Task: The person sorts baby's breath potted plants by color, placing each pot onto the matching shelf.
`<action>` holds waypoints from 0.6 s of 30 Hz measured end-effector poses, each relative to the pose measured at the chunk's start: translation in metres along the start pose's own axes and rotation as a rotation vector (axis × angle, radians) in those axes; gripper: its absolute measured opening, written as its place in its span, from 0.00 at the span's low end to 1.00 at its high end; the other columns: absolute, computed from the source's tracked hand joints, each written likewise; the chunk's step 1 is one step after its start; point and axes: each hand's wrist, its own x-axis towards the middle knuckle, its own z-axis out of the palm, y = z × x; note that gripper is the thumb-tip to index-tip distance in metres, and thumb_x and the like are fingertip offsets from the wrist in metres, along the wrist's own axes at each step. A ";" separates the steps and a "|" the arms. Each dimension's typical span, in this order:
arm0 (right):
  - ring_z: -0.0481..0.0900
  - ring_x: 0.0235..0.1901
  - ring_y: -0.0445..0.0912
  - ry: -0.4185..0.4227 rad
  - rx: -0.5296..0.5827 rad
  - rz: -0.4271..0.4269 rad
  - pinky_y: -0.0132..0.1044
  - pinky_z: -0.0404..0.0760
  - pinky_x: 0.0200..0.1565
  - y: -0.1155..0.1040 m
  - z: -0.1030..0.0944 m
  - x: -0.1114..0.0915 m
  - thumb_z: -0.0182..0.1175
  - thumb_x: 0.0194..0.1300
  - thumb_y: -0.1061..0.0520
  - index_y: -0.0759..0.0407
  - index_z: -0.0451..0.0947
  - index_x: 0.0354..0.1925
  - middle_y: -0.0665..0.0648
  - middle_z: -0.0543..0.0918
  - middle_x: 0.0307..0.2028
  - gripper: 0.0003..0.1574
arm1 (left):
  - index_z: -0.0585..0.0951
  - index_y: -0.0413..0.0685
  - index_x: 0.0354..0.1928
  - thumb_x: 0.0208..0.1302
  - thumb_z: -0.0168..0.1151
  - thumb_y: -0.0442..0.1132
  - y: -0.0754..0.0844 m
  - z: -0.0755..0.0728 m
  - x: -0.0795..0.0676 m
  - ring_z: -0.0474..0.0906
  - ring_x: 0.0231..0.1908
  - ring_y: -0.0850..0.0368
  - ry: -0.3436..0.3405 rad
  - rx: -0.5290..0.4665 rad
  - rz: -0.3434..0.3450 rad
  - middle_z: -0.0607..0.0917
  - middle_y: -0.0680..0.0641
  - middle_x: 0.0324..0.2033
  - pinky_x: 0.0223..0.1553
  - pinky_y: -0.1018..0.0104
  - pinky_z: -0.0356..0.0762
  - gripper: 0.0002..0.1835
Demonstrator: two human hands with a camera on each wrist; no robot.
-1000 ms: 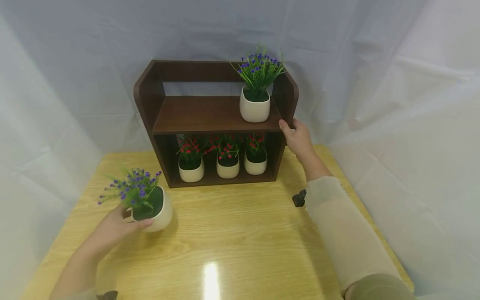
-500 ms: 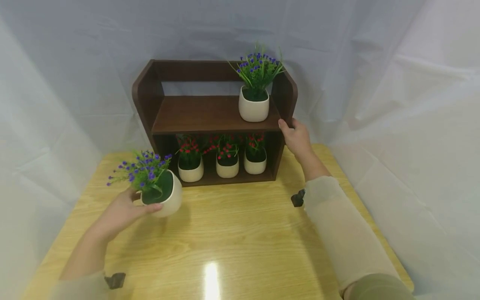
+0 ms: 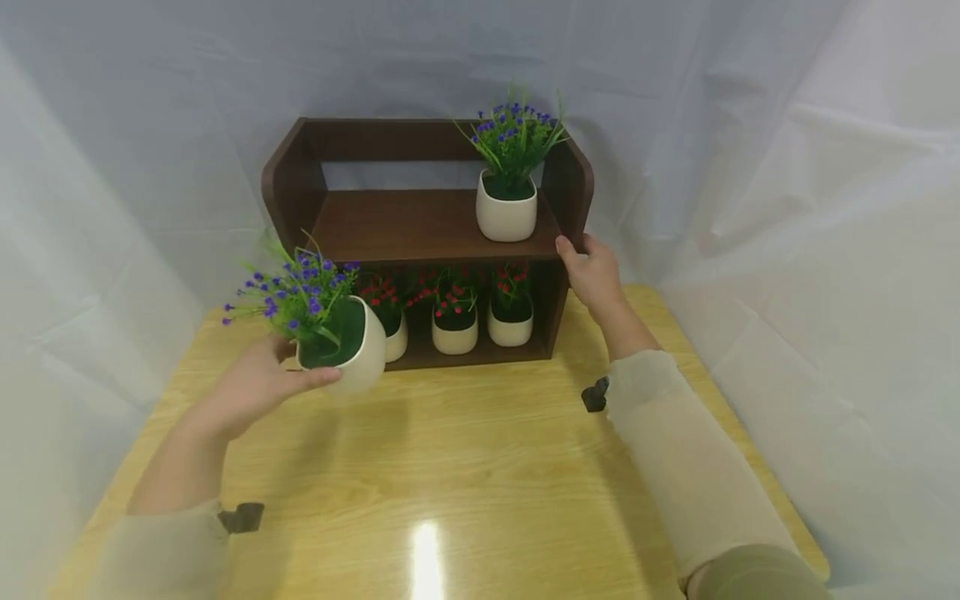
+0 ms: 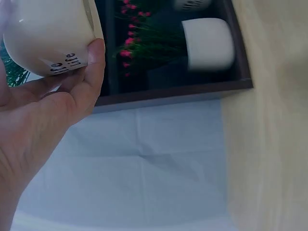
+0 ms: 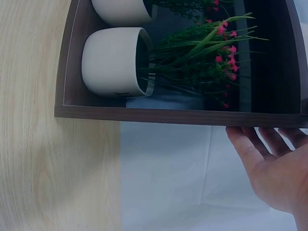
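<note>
My left hand (image 3: pixel 258 387) holds a white pot with purple flowers (image 3: pixel 358 354), tilted and raised above the table, in front of the shelf's lower left. In the left wrist view, the fingers (image 4: pixel 96 53) wrap the pot (image 4: pixel 53 33), which bears dark lettering. My right hand (image 3: pixel 596 275) grips the right side panel of the dark brown two-tier shelf (image 3: pixel 405 223), thumb at its front edge. Another purple-flowered pot (image 3: pixel 507 212) stands upright at the right of the upper tier. Three red-flowered pots (image 3: pixel 454 333) line the lower tier; the left one is partly hidden behind the held pot.
The shelf stands at the back of a light wooden table (image 3: pixel 450 450). White sheeting (image 3: pixel 787 208) hangs behind and on both sides. Dark wrist pieces (image 3: pixel 242 517) show at both sleeves.
My left hand has lifted the purple-flowered pot up, forward and to the right, closer to the shelf's lower left. My right hand has stayed on the shelf's side.
</note>
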 end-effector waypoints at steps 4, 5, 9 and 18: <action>0.73 0.77 0.61 0.009 0.008 -0.024 0.55 0.71 0.81 0.000 0.001 0.001 0.58 0.83 0.38 0.63 0.72 0.77 0.67 0.77 0.75 0.40 | 0.50 0.27 0.84 0.68 0.70 0.71 0.019 -0.011 0.000 0.55 0.79 0.16 -0.003 0.015 0.010 0.56 0.20 0.82 0.74 0.20 0.64 0.66; 0.72 0.78 0.61 0.009 0.011 -0.027 0.55 0.71 0.81 0.000 0.002 0.002 0.58 0.83 0.38 0.63 0.72 0.77 0.66 0.77 0.75 0.40 | 0.50 0.29 0.85 0.68 0.70 0.70 0.022 -0.014 0.000 0.54 0.80 0.17 -0.001 0.010 0.024 0.56 0.21 0.82 0.74 0.19 0.63 0.65; 0.72 0.78 0.60 0.017 0.013 -0.033 0.54 0.70 0.82 0.002 0.004 0.004 0.57 0.83 0.38 0.63 0.72 0.77 0.66 0.77 0.75 0.40 | 0.49 0.34 0.87 0.68 0.68 0.71 0.035 -0.024 0.005 0.57 0.79 0.18 0.011 0.049 0.057 0.58 0.23 0.82 0.73 0.20 0.65 0.65; 0.76 0.75 0.61 0.036 0.001 -0.044 0.55 0.73 0.79 0.007 0.002 0.004 0.58 0.82 0.38 0.61 0.76 0.74 0.66 0.80 0.73 0.37 | 0.55 0.45 0.86 0.66 0.72 0.70 0.069 -0.040 0.028 0.67 0.76 0.29 0.027 0.029 0.112 0.69 0.33 0.79 0.71 0.27 0.73 0.61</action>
